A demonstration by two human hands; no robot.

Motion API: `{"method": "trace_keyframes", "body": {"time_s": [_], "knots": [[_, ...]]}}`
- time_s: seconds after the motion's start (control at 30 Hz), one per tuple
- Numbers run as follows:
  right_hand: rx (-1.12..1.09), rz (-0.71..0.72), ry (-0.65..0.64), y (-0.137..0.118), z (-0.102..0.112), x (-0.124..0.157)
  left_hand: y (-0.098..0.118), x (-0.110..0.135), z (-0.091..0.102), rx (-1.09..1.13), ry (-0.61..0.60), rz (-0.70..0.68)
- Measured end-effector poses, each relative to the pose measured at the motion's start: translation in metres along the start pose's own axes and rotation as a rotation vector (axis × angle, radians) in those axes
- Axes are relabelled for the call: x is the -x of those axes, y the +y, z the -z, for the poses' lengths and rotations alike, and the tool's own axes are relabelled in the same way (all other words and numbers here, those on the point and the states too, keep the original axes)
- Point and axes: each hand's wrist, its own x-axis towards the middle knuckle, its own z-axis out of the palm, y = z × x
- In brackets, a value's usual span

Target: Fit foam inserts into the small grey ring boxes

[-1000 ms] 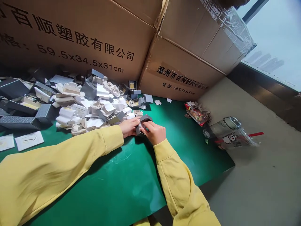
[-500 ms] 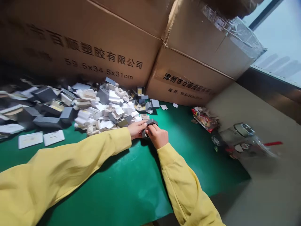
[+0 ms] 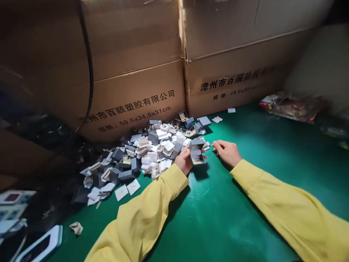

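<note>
Grey box [image 3: 196, 153] against left fingers [image 3: 204, 157], tips past its edge

Left carton [image 3: 136, 87]: brown cardboard, printed, along the far edge of the bench [image 3: 223, 222]
Right carton [image 3: 231, 54]: just beside it, likewise printed
Black cable [image 3: 88, 58]: hangs before the left carton
Red plastic packet [image 3: 291, 108]: toward the far right corner, blurred
Phone-like device [image 3: 40, 246]: toward the front left corner

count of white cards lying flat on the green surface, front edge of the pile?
2. The left card and the right card lie side by side, the right one nearer the left sleeve. More may be hidden in the pile.
</note>
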Motion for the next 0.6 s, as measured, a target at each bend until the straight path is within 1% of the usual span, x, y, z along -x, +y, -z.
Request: {"method": "trace_keyframes", "body": {"time_s": [0.07, 0.17, 0.27, 0.33, 0.43, 0.6], "knots": [[0.094, 0.083, -0.014, -0.002, -0.001, -0.001, 0.004, 0.001, -0.001, -0.011, 0.076, -0.058], [0.182, 0.13, -0.005, -0.005, 0.0, 0.0, 0.005, -0.002, -0.002, -0.017, 0.161, -0.102], [0.303, 0.163, -0.008, -0.009, 0.0, 0.0, 0.005, -0.004, -0.004, 0.001, 0.201, -0.103], [0.376, 0.22, -0.018, -0.012, -0.001, 0.0, 0.006, -0.004, -0.006, 0.018, 0.216, -0.122], [0.414, 0.301, -0.061, -0.019, -0.003, 0.0, 0.008, -0.003, -0.01, 0.05, 0.215, -0.126], [0.458, 0.232, -0.07, -0.035, -0.015, 0.008, 0.012, -0.003, -0.012, 0.098, 0.249, -0.14]]}}
